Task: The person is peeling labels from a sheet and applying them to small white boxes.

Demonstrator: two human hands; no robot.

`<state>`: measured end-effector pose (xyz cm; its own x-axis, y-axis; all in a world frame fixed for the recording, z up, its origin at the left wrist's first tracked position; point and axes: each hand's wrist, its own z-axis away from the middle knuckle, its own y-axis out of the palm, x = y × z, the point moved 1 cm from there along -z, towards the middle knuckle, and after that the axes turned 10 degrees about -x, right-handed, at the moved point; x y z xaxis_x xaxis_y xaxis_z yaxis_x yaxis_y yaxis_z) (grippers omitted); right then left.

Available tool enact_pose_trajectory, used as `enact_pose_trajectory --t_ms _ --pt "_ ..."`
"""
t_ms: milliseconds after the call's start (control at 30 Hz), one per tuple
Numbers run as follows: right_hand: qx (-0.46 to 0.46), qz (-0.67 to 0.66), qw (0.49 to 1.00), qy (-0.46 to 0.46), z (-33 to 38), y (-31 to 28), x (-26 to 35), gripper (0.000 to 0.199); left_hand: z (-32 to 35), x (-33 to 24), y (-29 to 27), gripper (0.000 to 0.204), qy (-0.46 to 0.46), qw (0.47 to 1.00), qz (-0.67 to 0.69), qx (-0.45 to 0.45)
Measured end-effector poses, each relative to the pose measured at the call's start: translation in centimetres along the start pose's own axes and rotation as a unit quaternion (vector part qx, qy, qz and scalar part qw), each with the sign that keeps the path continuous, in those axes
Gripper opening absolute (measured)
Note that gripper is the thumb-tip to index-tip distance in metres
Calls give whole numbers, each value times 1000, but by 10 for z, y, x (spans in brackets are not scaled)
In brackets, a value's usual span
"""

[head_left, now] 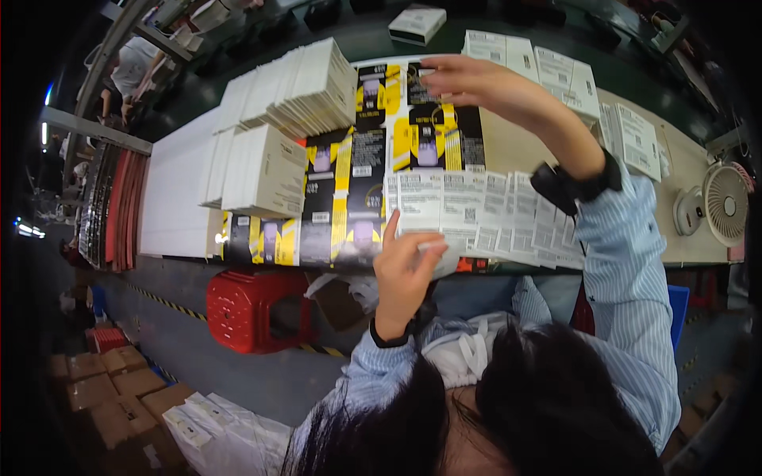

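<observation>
My left hand [406,270] is at the near edge of the table. Its index finger points up along the left edge of a spread of white printed leaflets [460,208], and its thumb stands apart. Nothing shows between those fingers. Farther off, my right hand [475,82] reaches over black and yellow printed cardboard sheets [432,136] with its fingers stretched out, holding nothing visible. Whether it touches the sheets I cannot tell. The leaflets overlap in a loose row toward my right forearm.
Tall stacks of white folded papers [298,91] stand at the left on the cardboard. More white stacks [567,79] lie at the back right, near a round fan [724,205]. A small white box [417,25] sits farther back. Below the table are a red stool [254,309] and cartons [119,404].
</observation>
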<state>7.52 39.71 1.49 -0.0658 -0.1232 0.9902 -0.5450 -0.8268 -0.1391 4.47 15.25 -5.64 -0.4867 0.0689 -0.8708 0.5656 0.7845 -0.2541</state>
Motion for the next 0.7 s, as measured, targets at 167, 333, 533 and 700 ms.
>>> enact_pose_trajectory --t_ms 167,333,533,700 --pt "81 32 996 18 127 40 -6 42 4 2 0 13 -60 997 26 -34" --pt "-61 -31 996 49 167 59 -39 31 22 1 14 12 -132 986 100 -11" --pt "-100 -196 968 125 185 63 -64 18 32 -5 20 13 -76 995 68 2" --pt "-160 -213 959 97 186 59 -68 14 32 -5 19 21 -148 977 113 101"
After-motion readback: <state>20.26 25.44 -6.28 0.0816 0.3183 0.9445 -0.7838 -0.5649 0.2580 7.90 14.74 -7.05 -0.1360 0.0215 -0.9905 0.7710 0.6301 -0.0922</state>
